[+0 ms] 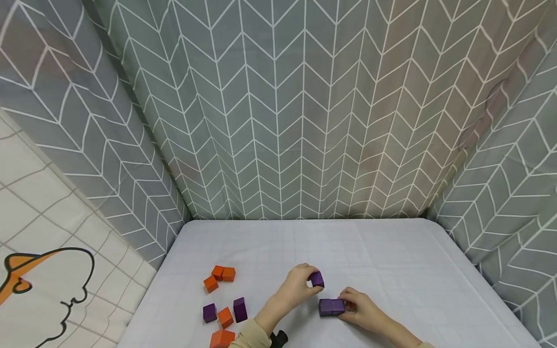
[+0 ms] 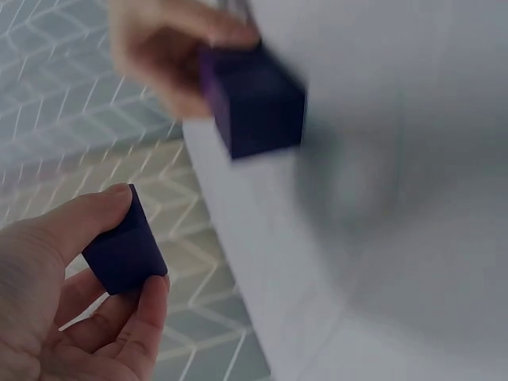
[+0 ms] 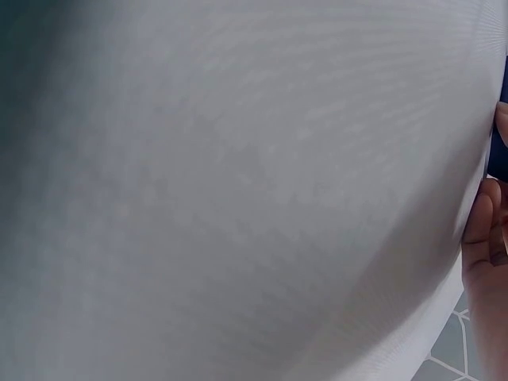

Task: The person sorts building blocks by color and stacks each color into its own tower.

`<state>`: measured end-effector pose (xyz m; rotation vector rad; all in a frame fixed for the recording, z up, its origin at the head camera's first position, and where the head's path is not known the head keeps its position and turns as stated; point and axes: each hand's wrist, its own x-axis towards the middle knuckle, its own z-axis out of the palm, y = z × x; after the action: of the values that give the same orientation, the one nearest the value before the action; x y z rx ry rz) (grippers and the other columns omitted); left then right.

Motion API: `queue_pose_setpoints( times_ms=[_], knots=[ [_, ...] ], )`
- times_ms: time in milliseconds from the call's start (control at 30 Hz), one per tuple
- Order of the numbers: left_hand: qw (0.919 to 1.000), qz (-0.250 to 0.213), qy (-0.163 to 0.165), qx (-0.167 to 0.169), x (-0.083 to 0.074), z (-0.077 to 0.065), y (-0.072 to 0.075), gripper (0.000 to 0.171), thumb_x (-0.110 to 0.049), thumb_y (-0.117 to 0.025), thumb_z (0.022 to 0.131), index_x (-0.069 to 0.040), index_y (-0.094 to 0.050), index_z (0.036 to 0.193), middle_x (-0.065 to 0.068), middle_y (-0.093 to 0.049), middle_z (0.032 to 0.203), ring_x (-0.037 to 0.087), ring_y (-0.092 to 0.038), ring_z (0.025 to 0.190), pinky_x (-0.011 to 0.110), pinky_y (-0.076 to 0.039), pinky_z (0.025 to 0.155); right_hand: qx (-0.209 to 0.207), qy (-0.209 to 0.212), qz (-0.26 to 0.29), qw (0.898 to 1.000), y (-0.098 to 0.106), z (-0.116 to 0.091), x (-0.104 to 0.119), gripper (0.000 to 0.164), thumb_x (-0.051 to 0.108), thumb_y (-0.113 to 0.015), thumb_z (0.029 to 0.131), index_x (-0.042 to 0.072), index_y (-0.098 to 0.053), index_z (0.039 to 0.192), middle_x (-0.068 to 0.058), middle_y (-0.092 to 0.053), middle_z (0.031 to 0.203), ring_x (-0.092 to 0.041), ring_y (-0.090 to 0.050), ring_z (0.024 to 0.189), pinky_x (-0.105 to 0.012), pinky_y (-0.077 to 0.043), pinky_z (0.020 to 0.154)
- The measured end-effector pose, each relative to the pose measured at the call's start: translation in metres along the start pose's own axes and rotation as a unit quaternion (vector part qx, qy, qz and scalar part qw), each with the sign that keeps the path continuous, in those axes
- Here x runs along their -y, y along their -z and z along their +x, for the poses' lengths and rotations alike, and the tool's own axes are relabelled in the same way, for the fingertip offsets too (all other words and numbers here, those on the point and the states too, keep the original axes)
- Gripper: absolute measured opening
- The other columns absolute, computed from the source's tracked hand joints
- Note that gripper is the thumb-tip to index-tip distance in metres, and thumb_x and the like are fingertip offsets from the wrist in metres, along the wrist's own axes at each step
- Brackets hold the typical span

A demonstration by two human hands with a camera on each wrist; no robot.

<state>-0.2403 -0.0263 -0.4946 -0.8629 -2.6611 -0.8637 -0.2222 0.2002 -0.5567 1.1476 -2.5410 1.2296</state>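
My left hand (image 1: 296, 286) pinches a purple cube (image 1: 316, 279) between thumb and fingers, a little above the white table. In the left wrist view that same cube (image 2: 125, 250) sits at the fingertips, its faces dark. Just to the right, two purple cubes (image 1: 325, 307) lie side by side, touching, in a short row. My right hand (image 1: 363, 310) grips the right-hand cube (image 1: 338, 307) of that row, thumb on the near side and fingers on the far side. The right wrist view catches only part of the right hand (image 3: 486, 238) at its edge.
Three orange cubes (image 1: 228, 274) lie grouped at the table's left. Nearer stand a purple cube (image 1: 210, 313), a taller-looking purple block (image 1: 240, 310) and two orange blocks (image 1: 225, 317). A black object (image 1: 279, 338) shows beside my left sleeve. Patterned curtains (image 1: 287, 121) surround the white table (image 1: 391, 256).
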Motion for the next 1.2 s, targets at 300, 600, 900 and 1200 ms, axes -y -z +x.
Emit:
queue_pose_setpoints(
  times_ms=[300, 600, 900, 1200],
  knots=[
    [0.998, -0.025, 0.005, 0.058, -0.023, -0.001, -0.04, 0.027, -0.019, -0.074, 0.071, -0.01, -0.062, 0.093, -0.008, -0.057, 0.086, -0.002, -0.049, 0.078, 0.01, -0.041, 0.063, 0.001, 0.004, 0.013, 1.0, -0.002, -0.003, 0.0, 0.025, 0.012, -0.072, 0.072, 0.01, -0.062, 0.095, 0.005, -0.053, 0.086, -0.01, -0.049, 0.067, -0.018, -0.043, 0.056],
    [0.9982, -0.002, -0.011, 0.059, -0.023, -0.011, -0.054, 0.029, -0.02, -0.077, 0.067, -0.009, -0.063, 0.09, -0.007, -0.058, 0.083, -0.002, -0.048, 0.076, 0.009, -0.041, 0.065, 0.02, -0.009, 0.01, 1.0, -0.004, 0.0, 0.0, 0.021, 0.019, -0.07, 0.075, 0.013, -0.061, 0.093, 0.011, -0.051, 0.086, -0.004, -0.048, 0.068, -0.018, -0.043, 0.056],
    [0.9976, 0.01, -0.005, 0.068, -0.026, -0.01, -0.055, 0.029, -0.019, -0.08, 0.064, -0.011, -0.063, 0.087, -0.009, -0.06, 0.079, -0.002, -0.05, 0.074, 0.011, -0.041, 0.066, 0.006, 0.0, 0.007, 1.0, -0.003, 0.0, 0.0, 0.02, 0.019, -0.072, 0.073, 0.014, -0.061, 0.089, 0.01, -0.052, 0.087, -0.003, -0.049, 0.066, -0.017, -0.043, 0.055],
    [0.9981, 0.016, -0.001, 0.059, -0.026, -0.008, -0.059, 0.03, -0.019, -0.08, 0.063, -0.012, -0.063, 0.086, -0.009, -0.06, 0.078, -0.002, -0.05, 0.073, 0.012, -0.041, 0.066, 0.012, 0.011, 0.013, 1.0, 0.0, -0.001, 0.002, 0.02, 0.023, -0.069, 0.075, 0.016, -0.059, 0.092, 0.008, -0.052, 0.087, -0.009, -0.05, 0.068, -0.019, -0.043, 0.057]
  ],
)
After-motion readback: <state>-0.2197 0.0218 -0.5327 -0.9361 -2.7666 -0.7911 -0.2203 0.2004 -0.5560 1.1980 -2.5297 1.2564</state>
